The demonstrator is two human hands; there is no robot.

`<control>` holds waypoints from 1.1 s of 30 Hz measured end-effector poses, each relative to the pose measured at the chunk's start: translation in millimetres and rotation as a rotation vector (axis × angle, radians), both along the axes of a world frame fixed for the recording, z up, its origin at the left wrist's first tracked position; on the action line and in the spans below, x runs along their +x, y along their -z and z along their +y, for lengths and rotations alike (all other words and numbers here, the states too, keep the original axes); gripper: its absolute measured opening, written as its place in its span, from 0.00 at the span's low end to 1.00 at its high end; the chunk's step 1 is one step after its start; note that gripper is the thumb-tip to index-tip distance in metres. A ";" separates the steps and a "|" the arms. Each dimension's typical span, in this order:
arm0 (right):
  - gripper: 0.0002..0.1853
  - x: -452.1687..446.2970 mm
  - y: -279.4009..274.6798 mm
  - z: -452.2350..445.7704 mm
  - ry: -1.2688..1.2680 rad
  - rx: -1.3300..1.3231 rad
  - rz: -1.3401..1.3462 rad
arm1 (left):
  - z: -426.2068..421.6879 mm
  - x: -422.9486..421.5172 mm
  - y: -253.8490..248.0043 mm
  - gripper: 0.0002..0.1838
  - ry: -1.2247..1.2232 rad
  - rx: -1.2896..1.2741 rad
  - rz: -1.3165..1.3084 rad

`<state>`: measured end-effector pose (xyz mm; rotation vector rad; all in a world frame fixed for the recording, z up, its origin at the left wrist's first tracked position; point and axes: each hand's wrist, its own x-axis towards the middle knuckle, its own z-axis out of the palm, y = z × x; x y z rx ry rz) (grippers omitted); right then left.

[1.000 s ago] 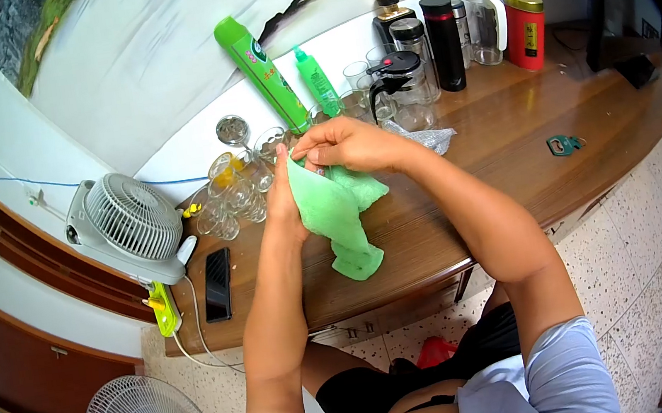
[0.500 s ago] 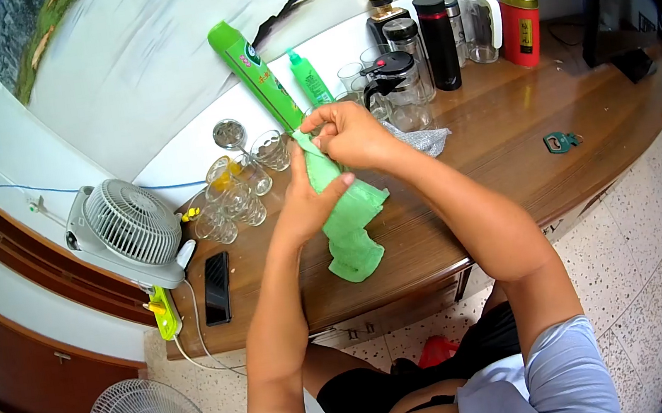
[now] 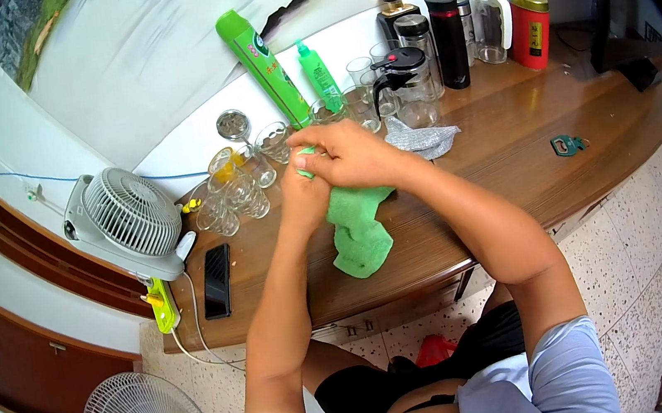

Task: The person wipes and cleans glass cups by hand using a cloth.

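A green cloth (image 3: 362,240) is bunched between my two hands above the desk, its loose end hanging toward the front edge. My left hand (image 3: 302,192) is closed round the upper part of the cloth. From the right, my right hand (image 3: 358,154) lies over the top of it, fingers curled against my left hand, with a bit of cloth showing between them. Whether anything is wrapped inside the cloth is hidden. Just beyond my hands stand a tall green spray can (image 3: 267,73), a green pump bottle (image 3: 319,74) and several drinking glasses (image 3: 272,143).
On the wooden desk (image 3: 501,167) are a black-lidded glass teapot (image 3: 417,99), a silvery cloth (image 3: 423,140), a black flask (image 3: 449,45), a red tin (image 3: 530,30), a teal bottle opener (image 3: 568,144) and a phone (image 3: 216,282). A small fan (image 3: 131,212) stands left.
My right hand has moved from pinching the cloth's top to folding over it against my left hand. My left thumb has moved up, and the cloth's upper part is now mostly covered.
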<state>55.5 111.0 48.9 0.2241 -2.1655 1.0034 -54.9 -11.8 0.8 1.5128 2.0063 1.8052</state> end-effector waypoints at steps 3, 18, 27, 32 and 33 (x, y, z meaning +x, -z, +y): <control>0.28 7.4 -7.8 -7.5 -0.004 -0.036 -0.014 | -0.1 -4.6 -2.9 0.17 0.097 0.045 -0.339; 0.37 -9.7 26.5 -11.0 -0.073 0.087 -0.070 | -16.0 4.3 -37.8 0.33 0.064 0.160 -0.794; 0.22 -23.5 28.7 3.5 0.272 -0.188 -0.003 | -8.1 15.9 -30.2 0.27 0.224 0.104 -0.839; 0.31 -21.8 20.8 11.1 0.418 -0.320 0.089 | -2.1 37.3 -28.3 0.27 0.172 -0.005 -0.577; 0.32 -18.4 16.1 10.3 0.436 -0.288 0.142 | -0.6 37.4 -26.9 0.27 0.173 -0.009 -0.553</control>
